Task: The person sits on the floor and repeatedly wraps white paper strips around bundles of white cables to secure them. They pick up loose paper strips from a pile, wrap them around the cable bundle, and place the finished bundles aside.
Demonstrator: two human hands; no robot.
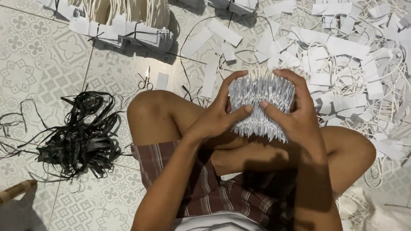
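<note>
Both hands, left hand (215, 116) and right hand (293, 115), are gripping a thick stack of white tags (261, 104) over the knees, while tied bundles (124, 13) are sitting finished and a loose pile (367, 51) is waiting.

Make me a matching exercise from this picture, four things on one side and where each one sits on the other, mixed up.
Things:
1. stack of white tags
2. black strap tangle
3. small scissors
4. tied tag bundles

Places:
A. on the tiles, left of the knee
B. pressed between the left hand and right hand
C. top left, in a row on the floor
D. on the floor just beyond the left knee

Pairs: 1-B, 2-A, 3-D, 4-C
</note>
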